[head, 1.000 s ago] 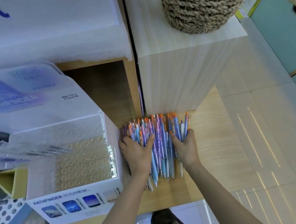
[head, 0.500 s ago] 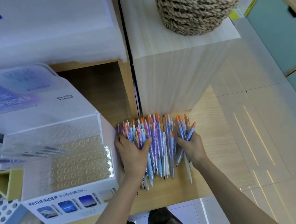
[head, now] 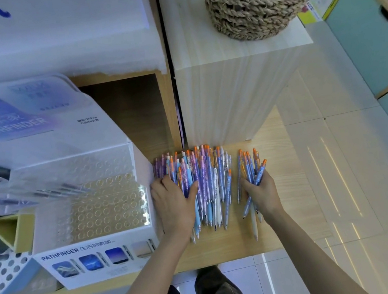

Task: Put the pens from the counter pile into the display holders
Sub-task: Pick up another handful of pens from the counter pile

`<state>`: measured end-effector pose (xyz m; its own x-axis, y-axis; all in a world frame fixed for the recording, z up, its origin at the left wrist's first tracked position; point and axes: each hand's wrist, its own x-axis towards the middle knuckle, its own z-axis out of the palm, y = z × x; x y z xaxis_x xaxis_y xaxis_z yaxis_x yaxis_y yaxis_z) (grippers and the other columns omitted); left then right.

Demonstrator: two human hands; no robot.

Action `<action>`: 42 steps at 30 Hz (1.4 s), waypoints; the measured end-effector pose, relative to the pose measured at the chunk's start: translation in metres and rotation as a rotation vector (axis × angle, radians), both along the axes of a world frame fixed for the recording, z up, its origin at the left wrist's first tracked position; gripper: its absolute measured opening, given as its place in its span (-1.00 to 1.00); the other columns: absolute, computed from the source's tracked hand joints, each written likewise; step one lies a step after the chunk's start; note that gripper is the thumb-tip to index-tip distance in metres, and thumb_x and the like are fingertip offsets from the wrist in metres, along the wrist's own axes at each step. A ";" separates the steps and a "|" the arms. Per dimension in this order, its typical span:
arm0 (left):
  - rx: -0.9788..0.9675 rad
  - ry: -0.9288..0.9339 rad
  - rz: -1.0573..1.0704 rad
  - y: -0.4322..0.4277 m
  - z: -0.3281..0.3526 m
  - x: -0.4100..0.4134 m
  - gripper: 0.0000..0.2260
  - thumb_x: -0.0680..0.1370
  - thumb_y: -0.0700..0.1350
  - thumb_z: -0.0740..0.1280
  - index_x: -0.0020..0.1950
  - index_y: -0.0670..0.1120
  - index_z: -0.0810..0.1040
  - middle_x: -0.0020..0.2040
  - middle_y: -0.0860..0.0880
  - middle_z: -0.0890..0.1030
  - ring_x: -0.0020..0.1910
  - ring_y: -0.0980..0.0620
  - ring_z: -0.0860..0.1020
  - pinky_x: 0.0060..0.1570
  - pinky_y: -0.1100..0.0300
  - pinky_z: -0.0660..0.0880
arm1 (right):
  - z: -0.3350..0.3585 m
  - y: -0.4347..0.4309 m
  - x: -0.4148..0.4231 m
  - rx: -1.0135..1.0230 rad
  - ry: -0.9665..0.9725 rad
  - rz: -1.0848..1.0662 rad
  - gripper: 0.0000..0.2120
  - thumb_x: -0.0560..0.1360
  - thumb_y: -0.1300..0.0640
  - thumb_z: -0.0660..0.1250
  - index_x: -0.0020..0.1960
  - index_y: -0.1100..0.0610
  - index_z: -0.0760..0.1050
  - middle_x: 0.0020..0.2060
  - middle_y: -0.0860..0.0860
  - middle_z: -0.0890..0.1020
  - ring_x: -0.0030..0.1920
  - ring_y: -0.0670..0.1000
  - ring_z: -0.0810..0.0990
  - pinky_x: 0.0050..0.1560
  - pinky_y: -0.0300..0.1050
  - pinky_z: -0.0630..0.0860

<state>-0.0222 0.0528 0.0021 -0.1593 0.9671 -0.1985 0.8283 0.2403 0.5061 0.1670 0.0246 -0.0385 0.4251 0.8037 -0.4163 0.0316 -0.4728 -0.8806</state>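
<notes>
A pile of pens (head: pixel 208 182) with blue, purple and white barrels and orange caps lies on the wooden counter (head: pixel 287 166), against a pale wooden block. My left hand (head: pixel 174 203) rests flat on the pile's left side, thumb spread over the pens. My right hand (head: pixel 263 192) grips a small bunch of pens (head: pixel 250 171), pulled apart from the pile to its right. The clear display holder (head: pixel 107 207) with rows of round holes stands just left of my left hand, on a white PATHFINDER box.
A woven rope basket (head: pixel 257 0) sits on the pale wooden block (head: pixel 231 97) behind the pens. A white and blue perforated holder (head: pixel 4 273) is at the far left. The counter's front edge runs below my wrists, with tiled floor (head: pixel 364 173) to the right.
My right hand has drawn a bunch of pens out to the right, opening a gap between it and the pile. My left hand has stayed on the pile.
</notes>
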 end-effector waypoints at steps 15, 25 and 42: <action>-0.114 -0.132 0.050 0.021 -0.005 0.001 -0.66 0.46 -0.08 0.40 0.06 -0.31 0.47 -0.06 -0.20 0.55 -0.07 -0.15 0.52 -0.14 0.04 0.47 | -0.006 -0.008 -0.014 -0.045 0.088 -0.002 -0.85 0.50 0.28 0.33 -0.03 0.04 0.51 -0.22 -0.01 0.65 -0.26 -0.11 0.65 -0.34 -0.34 0.52; -0.135 -0.245 0.119 0.026 0.011 0.002 -0.77 0.41 -0.05 0.41 -0.08 -0.16 0.51 -0.29 0.00 0.57 -0.33 0.01 0.55 -0.31 0.12 0.52 | -0.004 -0.009 -0.020 -0.065 -0.306 -0.008 -0.85 0.55 0.02 0.32 -0.07 0.03 0.35 -0.25 -0.06 0.54 -0.27 -0.07 0.52 -0.38 -0.27 0.39; -0.175 -0.539 0.139 0.026 0.016 -0.011 -0.86 0.45 -0.10 0.41 -0.04 -0.12 0.59 -0.21 -0.12 0.64 -0.21 -0.09 0.62 -0.19 0.03 0.55 | 0.002 0.015 -0.015 -0.046 -0.295 0.065 -0.84 0.61 0.10 0.22 -0.02 0.21 0.36 -0.27 0.02 0.52 -0.30 0.04 0.50 -0.28 0.02 0.44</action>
